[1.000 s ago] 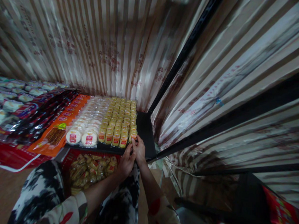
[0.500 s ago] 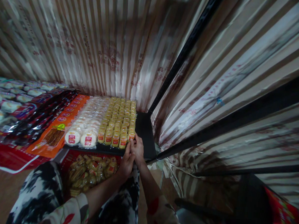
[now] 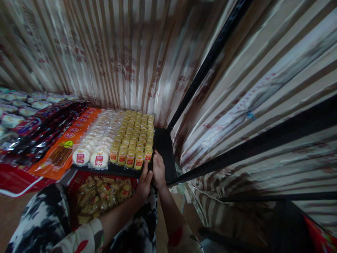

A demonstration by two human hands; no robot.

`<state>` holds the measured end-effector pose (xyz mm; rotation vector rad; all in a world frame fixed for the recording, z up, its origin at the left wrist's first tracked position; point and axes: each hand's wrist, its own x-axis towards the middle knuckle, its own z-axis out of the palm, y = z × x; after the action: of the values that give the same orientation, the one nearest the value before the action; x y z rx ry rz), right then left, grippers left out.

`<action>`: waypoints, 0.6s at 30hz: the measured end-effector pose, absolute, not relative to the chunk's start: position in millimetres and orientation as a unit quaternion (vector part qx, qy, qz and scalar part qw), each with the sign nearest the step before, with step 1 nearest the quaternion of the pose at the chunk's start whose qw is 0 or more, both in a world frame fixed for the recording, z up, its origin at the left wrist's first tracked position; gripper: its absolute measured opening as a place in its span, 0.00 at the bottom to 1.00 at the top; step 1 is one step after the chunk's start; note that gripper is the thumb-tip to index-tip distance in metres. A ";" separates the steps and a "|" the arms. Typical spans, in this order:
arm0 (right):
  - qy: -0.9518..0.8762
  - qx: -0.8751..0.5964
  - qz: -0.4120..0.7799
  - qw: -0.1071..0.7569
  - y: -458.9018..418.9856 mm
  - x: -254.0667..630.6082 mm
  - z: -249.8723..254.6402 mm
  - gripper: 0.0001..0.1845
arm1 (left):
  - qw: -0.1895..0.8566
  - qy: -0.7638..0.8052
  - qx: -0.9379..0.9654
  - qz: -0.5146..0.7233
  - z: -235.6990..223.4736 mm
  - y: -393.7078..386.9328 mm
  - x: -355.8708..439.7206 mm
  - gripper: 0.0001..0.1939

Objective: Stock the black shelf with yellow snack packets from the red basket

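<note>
Rows of small yellow snack packs [image 3: 135, 140] stand on a black shelf [image 3: 164, 148]. My right hand [image 3: 158, 171] lies at the shelf's front edge, fingers stretched out against the front right pack [image 3: 148, 154]. My left hand [image 3: 143, 184] is close beside it, fingers pointing up at the shelf edge just under the front row. Neither hand visibly holds anything. Below the shelf, by my left forearm, sits a red container of loose yellow packs [image 3: 105, 194].
Round white cakes in clear wrap [image 3: 99, 158] lie left of the yellow packs, then orange packets [image 3: 63, 152] and dark red packets [image 3: 32, 136]. Striped shiny sheeting [image 3: 118, 58] hangs behind and to the right. A black post [image 3: 206, 65] rises from the shelf corner.
Both hands were pinched together at the front right yellow pack; now the fingers are stretched out, and the right hand has slid a little right along the shelf edge.
</note>
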<state>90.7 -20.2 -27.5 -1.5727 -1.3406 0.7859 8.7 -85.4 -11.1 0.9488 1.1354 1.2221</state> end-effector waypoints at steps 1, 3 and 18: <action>-0.514 -0.625 0.351 0.471 -16.8 89.8 -28.6 0.34 | 0.573 0.487 0.406 0.519 -10.5 -85.7 8.6 0.35; -0.472 -0.597 0.409 0.504 -8.8 85.2 -29.4 0.37 | 0.571 0.491 0.410 0.514 -9.5 -86.3 8.3 0.37; -0.450 -0.588 0.405 0.537 14.5 56.0 -22.1 0.21 | 0.596 0.489 0.358 0.527 -4.1 -81.1 8.0 0.37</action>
<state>56.0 14.5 -22.1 -1.3984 -1.0718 0.9636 8.0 -81.1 -4.1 0.8322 1.1351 1.2242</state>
